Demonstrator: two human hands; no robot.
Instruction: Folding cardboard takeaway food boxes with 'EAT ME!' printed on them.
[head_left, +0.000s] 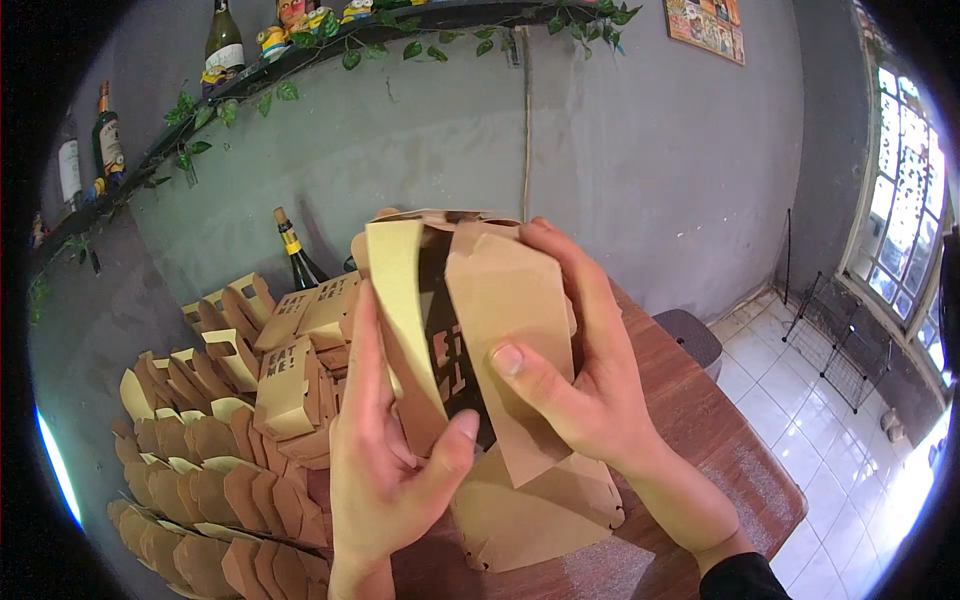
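A partly folded kraft cardboard food box (517, 330) is held up between both hands, its top gaping. My right hand (592, 382) grips the right side, with the thumb on the near panel and the fingers around the far edge. Along the left side lies my left hand (397, 450), fingers straight up against the panel and thumb at the lower front edge. A dark printed area with lettering shows through the gap between the panels. Below the box, a flat cardboard piece (536, 517) rests on the wooden table (682, 420).
Rows of open folded cardboard boxes (202, 495) crowd the left. Closed printed boxes (289, 386) are stacked beside them, with a dark bottle (300, 255) behind. A shelf (270, 71) with bottles and figurines crosses the wall. A wire rack (840, 341) stands on the tiled floor.
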